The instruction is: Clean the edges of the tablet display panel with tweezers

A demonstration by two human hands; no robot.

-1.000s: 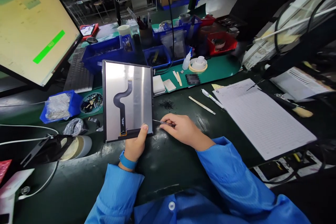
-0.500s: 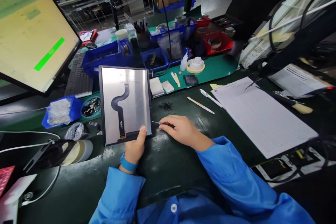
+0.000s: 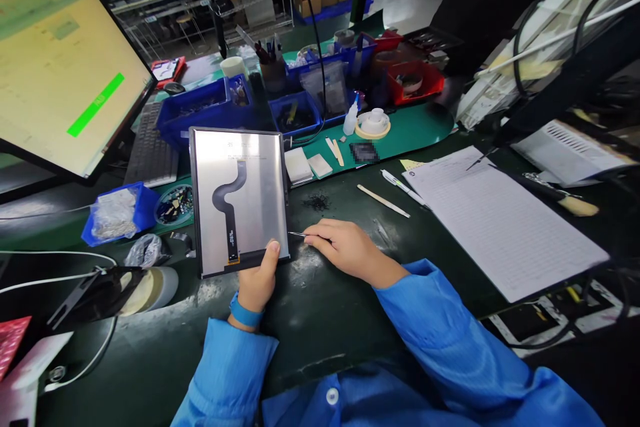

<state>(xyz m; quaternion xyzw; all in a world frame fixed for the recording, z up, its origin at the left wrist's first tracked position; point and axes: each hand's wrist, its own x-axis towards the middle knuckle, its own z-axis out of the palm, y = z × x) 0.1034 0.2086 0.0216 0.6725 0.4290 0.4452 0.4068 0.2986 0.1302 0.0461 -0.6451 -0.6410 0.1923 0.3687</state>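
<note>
My left hand [image 3: 257, 283] is closed on the lower right corner of a display panel [image 3: 265, 193], thumb on its silvery back and the other fingers hidden behind. The panel is tilted up and faces me, and a dark S-shaped flex cable [image 3: 230, 203] runs down its back. My right hand [image 3: 345, 247] pinches a thin metal tool, perhaps tweezers [image 3: 299, 234], whose tip points left at the panel's right edge. Whether the tip touches the edge I cannot tell. A small heap of black scraps [image 3: 316, 202] lies on the bench just beyond my right hand.
A lined paper sheet [image 3: 505, 227], a white pen [image 3: 403, 188] and a flat stick [image 3: 383, 201] lie on the right. Blue bins [image 3: 193, 107], a glue bottle [image 3: 351, 117] and a red bin [image 3: 420, 83] stand behind. A monitor [image 3: 55, 67] and a tape roll [image 3: 163, 287] are left.
Both hands and the panel stay almost where they were. The metal tool in my right hand has turned slightly. The whole view has shifted a little.
</note>
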